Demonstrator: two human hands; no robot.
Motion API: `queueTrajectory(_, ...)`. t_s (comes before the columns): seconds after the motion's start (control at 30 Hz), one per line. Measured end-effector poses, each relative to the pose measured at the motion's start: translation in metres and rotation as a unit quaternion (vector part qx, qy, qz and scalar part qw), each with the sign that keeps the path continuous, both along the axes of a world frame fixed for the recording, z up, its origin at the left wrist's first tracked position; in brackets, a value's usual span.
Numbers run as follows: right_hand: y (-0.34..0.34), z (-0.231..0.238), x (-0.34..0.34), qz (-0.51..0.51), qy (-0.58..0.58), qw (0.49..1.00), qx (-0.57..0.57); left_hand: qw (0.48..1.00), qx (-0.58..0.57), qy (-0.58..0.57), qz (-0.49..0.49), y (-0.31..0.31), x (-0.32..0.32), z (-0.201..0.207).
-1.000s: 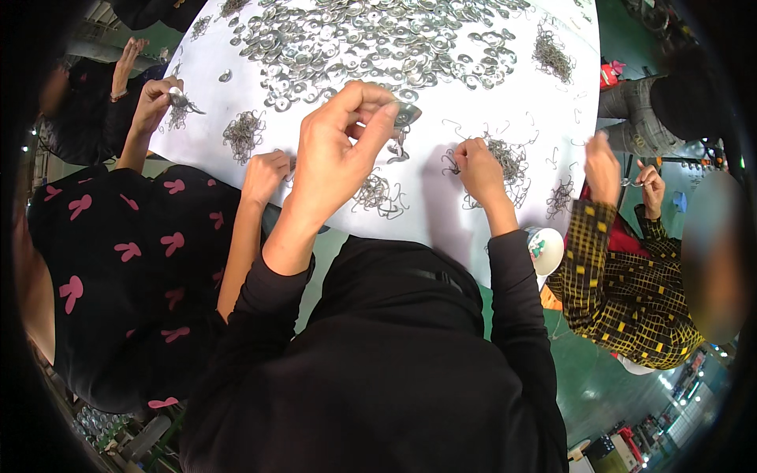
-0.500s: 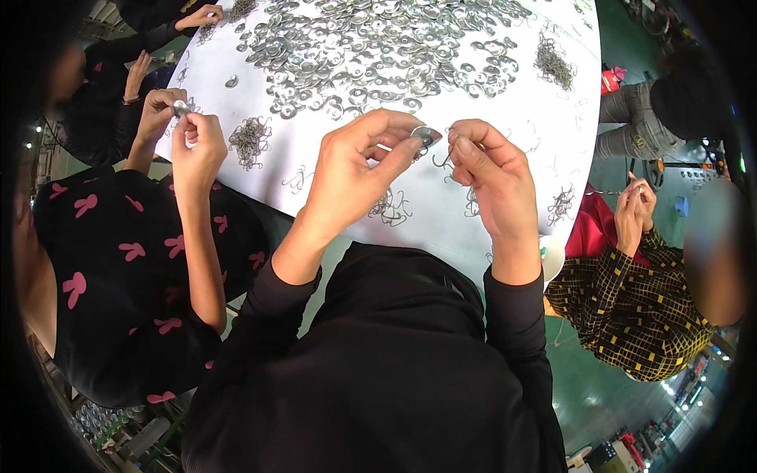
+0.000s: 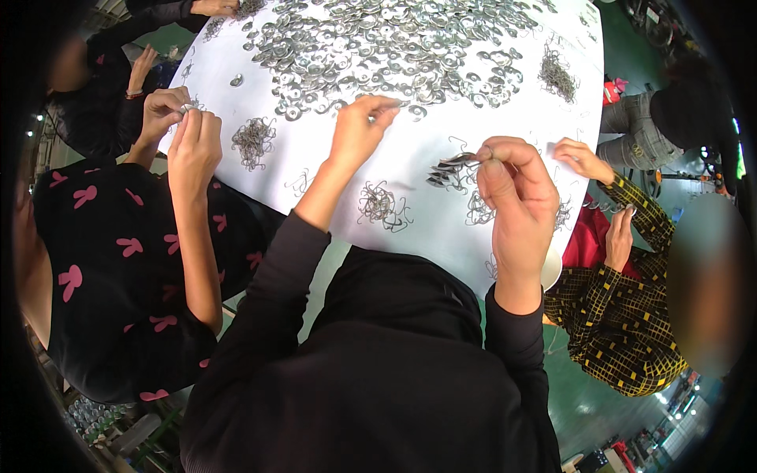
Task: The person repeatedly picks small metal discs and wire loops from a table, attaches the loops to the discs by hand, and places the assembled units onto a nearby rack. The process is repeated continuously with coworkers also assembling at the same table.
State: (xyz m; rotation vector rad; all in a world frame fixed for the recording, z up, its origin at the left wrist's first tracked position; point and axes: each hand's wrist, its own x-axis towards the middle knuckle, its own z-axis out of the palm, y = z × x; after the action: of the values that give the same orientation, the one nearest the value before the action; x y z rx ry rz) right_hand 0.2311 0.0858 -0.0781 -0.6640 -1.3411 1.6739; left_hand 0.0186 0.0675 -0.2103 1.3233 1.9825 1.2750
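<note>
My left hand [image 3: 359, 135] is stretched out over the white table at the near edge of a heap of shiny round metal discs [image 3: 371, 59]. Its thumb and forefinger come together on what looks like one disc seen edge-on. Closer to me, my right hand [image 3: 522, 193] pinches a thin wire hook, most of it hidden by the fingers. Several metal discs [image 3: 451, 169] hang from that hook in a row, left of the fingertips. Below and between my hands lies a tangle of wire hooks [image 3: 383, 205], with another small bunch [image 3: 479, 209] beside my right hand.
More hook piles lie at the left [image 3: 253, 143] and the far right [image 3: 557, 76]. A single disc [image 3: 236, 80] sits apart. Co-workers' hands [image 3: 193, 138] work at the left, and another person's hand [image 3: 582, 160] rests at the right table edge. A white cup [image 3: 551, 270] stands by my right wrist.
My left hand has moved away from my right hand, forward to the discs. My right hand has shifted slightly right, and the strung discs now show. The right co-worker's hands have parted.
</note>
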Motion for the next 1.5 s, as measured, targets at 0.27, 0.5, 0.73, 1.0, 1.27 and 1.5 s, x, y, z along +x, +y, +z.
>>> queueTrajectory(0.27,0.007,0.003,0.000,-0.018,-0.044,0.998,0.044,0.936,-0.133,0.304,-0.114,0.060,0.007,-0.079)
queueTrajectory(0.5,0.007,0.003,0.000,-0.056,-0.100,0.989,0.090,0.939,-0.224,0.195,-0.175,0.077,0.004,-0.060)
queueTrajectory(0.73,0.000,-0.009,-0.003,-0.098,-0.137,0.976,0.140,0.974,-0.011,-0.179,-0.138,0.033,0.027,0.031)
queueTrajectory(1.0,-0.007,-0.025,-0.011,-0.133,-0.147,0.967,0.163,0.979,0.048,-0.153,-0.129,-0.018,0.054,0.124)
queueTrajectory(1.27,-0.017,-0.032,-0.013,-0.192,-0.172,0.937,0.237,0.984,0.148,-0.025,-0.094,-0.037,0.073,0.128)
queueTrajectory(1.5,-0.012,-0.031,-0.001,-0.216,-0.194,0.951,0.105,0.964,0.259,0.023,-0.060,-0.034,0.073,0.125)
